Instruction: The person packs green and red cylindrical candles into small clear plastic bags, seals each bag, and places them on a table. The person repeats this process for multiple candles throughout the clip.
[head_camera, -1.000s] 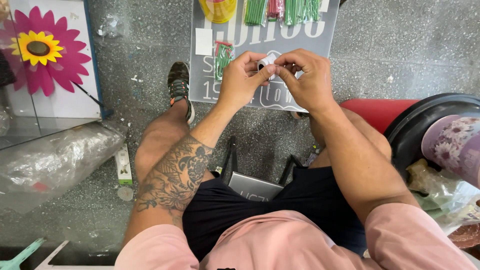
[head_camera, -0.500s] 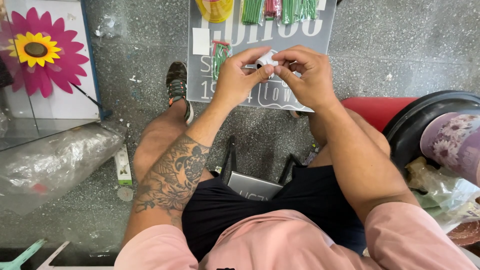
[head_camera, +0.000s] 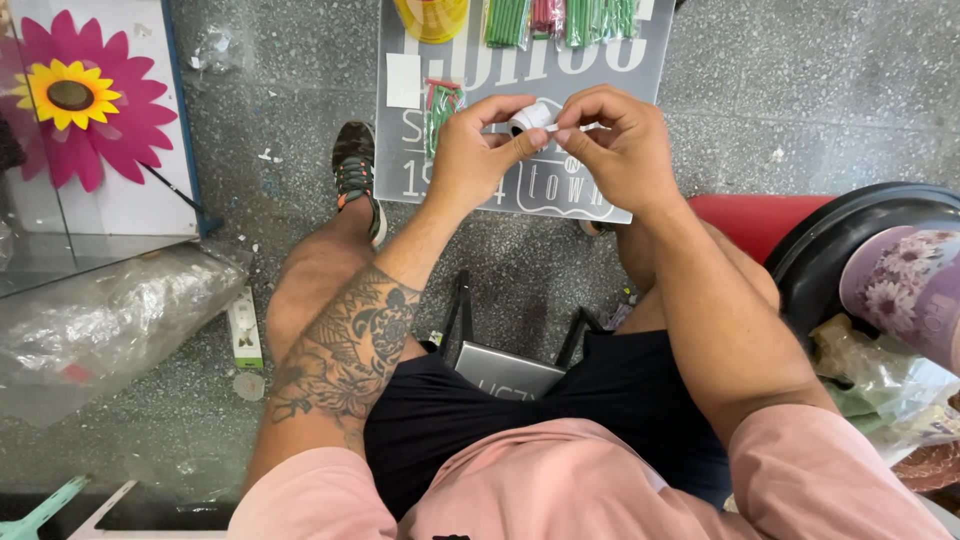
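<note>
— What have the two hands got between them?

— A small roll of white tape (head_camera: 532, 116), held up over the grey printed board (head_camera: 610, 70) that lies on the speckled floor (head_camera: 820, 90). The left hand (head_camera: 478, 155) has its fingers curled shut around the roll, thumb on the near side. The right hand (head_camera: 620, 145) is pinched closed on a thin white stick (head_camera: 572, 128) that pokes out of the roll toward it.

— So both are closed on something?

— Yes, each hand grips tight; the roll and the stick touch, and the fingertips of both hands nearly meet there.

— What lies on the board?

— At its far edge a yellow roll (head_camera: 432, 15), then bundles of green sticks (head_camera: 506, 20) and more green ones (head_camera: 598, 18) with a red bundle (head_camera: 543, 14) between. Just beside the left hand sits a small packet of green sticks (head_camera: 440, 108), and a white paper slip (head_camera: 403, 80) to its left.

— And around the person?

— A pink paper flower with a yellow centre (head_camera: 72, 95) at far left, a crumpled clear plastic bag (head_camera: 110, 320) below it, a camouflage shoe (head_camera: 354, 170) by the board, and a black tub (head_camera: 830, 250) at right beside a red seat (head_camera: 750, 220).
</note>
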